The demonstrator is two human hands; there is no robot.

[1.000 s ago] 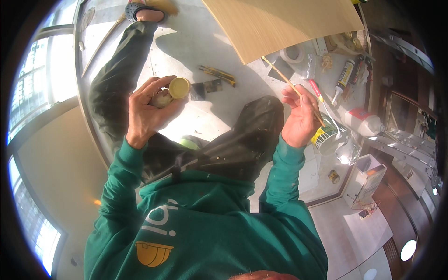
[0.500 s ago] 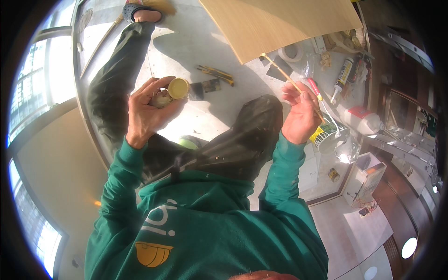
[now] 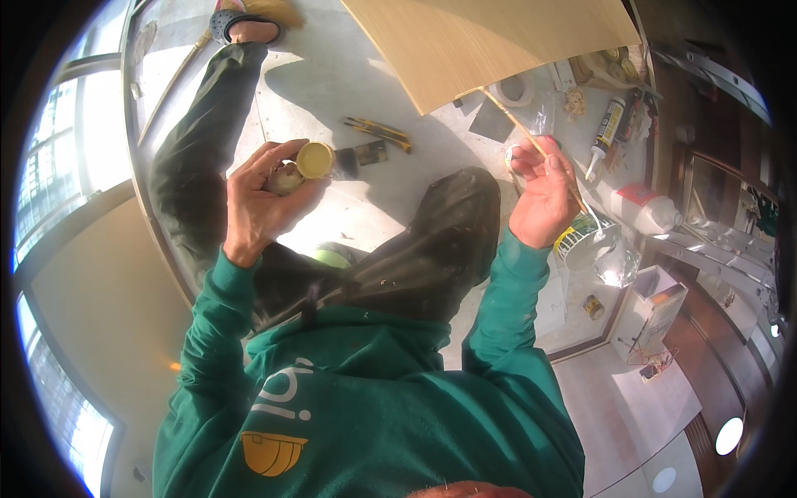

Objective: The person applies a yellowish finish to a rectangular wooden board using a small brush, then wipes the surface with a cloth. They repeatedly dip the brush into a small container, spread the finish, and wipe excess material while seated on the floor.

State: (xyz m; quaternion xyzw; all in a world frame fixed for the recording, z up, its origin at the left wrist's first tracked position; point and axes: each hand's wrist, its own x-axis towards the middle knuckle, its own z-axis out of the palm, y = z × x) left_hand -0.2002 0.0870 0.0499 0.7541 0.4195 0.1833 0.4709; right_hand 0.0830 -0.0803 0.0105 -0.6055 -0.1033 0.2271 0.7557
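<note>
My left hand (image 3: pixel 256 199) is closed around a small round jar (image 3: pixel 315 160) with a pale yellow top or content facing up. A whitish rounded thing (image 3: pixel 285 178) sits under the same fingers; what it is I cannot tell. In a pinch, my right hand (image 3: pixel 544 195) holds a thin wooden stick (image 3: pixel 519 124), slanting up and left. Its far tip is at the lower edge of a light wood-grain panel (image 3: pixel 498 41); whether it touches, I cannot tell.
Yellow-and-black cutters (image 3: pixel 382 133) lie on the floor beyond the jar. To the right are a tape roll (image 3: pixel 512 90), a sealant cartridge (image 3: pixel 608 133), a white bottle (image 3: pixel 643 207) and a tub (image 3: pixel 579 241). A ladder (image 3: pixel 722 266) lies farther right; a broom (image 3: pixel 178 83) is far left.
The stick's tip has moved slightly right along the panel's lower edge, and my right hand has shifted a little right with it. My left hand keeps its hold on the jar.
</note>
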